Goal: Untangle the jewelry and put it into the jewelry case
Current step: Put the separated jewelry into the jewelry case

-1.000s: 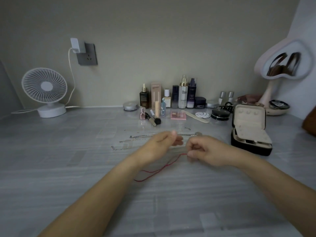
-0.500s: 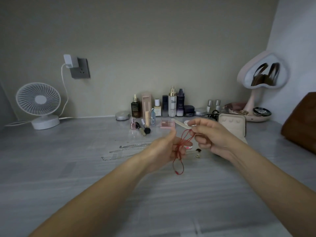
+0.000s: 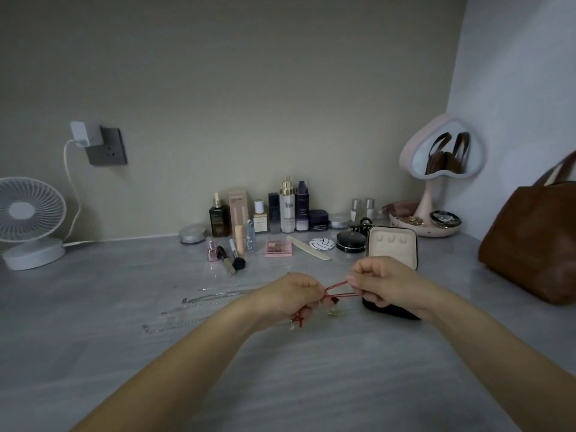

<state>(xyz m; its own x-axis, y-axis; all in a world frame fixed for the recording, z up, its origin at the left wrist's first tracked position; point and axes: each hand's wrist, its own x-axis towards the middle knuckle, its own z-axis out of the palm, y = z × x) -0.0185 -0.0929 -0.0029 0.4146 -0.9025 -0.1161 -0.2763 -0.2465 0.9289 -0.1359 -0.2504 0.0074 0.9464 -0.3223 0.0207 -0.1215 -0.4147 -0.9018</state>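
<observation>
jewelry case [image 3: 392, 244] base hidden behind right hand [image 3: 383, 283]. red cord [image 3: 343, 295] ends buried in both fists; charms [image 3: 332, 311] below left hand [image 3: 293, 296] blurred. silver chains [image 3: 199, 302] at left hand's 9 o'clock too thin to count. fan [image 3: 28, 219] clipped at frame 9 o'clock, brown bag [image 3: 536, 244] at 3.

A dim beige wall [image 3: 249, 88] meets a pale side wall [image 3: 514, 88] at the right corner. A grey streaked bench [image 3: 93, 353] runs below them. A dark socket [image 3: 107, 148] holds a white charger [image 3: 82, 134], and its cable drops behind a white desk fan [image 3: 28, 219]. A heart-shaped mirror [image 3: 444, 157] stands in the corner.
</observation>
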